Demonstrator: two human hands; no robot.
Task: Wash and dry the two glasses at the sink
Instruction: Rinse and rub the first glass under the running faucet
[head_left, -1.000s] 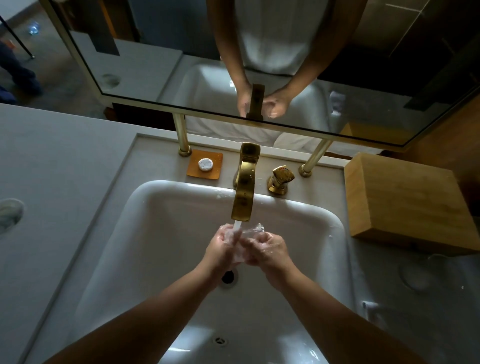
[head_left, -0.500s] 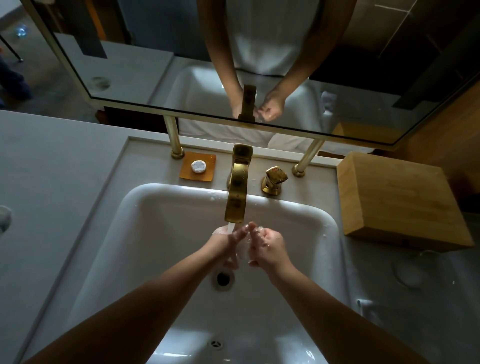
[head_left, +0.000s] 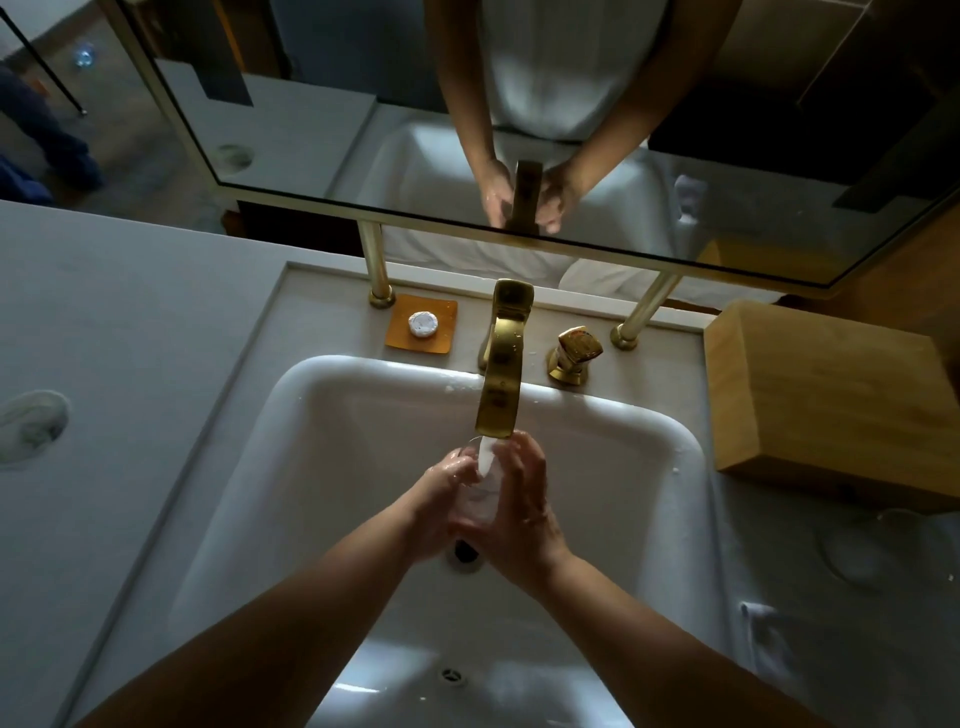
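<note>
Glass (head_left: 480, 496) sits between both hands, directly under the tap (head_left: 503, 374) spout, over the white sink (head_left: 332, 467) and just above the drain (head_left: 464, 552). Water stream (head_left: 486, 457) from the spout hits the glass at its top. Left hand (head_left: 441, 496) wraps the glass from the left, fingers curled round it, grip clamped on. Right hand (head_left: 522, 501) wraps it from the right, fingers reaching up past the spout tip, also clamped on the glass. Glass is clear and mostly covered by fingers; can't tell its tilt.

Second glass (head_left: 878, 545) stands on the worktop (head_left: 104, 322) right of the sink, faint in the dim light, just in front of the wooden box (head_left: 826, 384). Brass tap handle (head_left: 574, 353) right of the tap. Behind the sink on the left, an orange soap dish (head_left: 422, 325) with a small round white soap (head_left: 423, 324) on it. Mirror (head_left: 363, 130) on brass posts runs along the back, reflecting both hands and the tap.
</note>
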